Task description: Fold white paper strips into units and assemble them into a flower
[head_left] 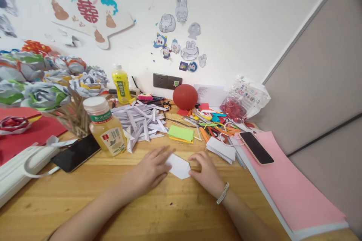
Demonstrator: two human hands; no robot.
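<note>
Left hand [152, 167] on white paper [179, 166], fingers spread; right hand [207, 172] (bracelet [223, 193] on wrist) half-open at paper's right edge.

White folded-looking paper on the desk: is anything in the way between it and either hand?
Nothing visible stands between them. The left hand lies over one end of the white paper, and the right hand is at its other end. The green notes lie beyond the paper, outside that gap.

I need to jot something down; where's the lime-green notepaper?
Head view, centre: the lime-green notepaper lies right of the white strips, nearer than the red balloon.
</note>
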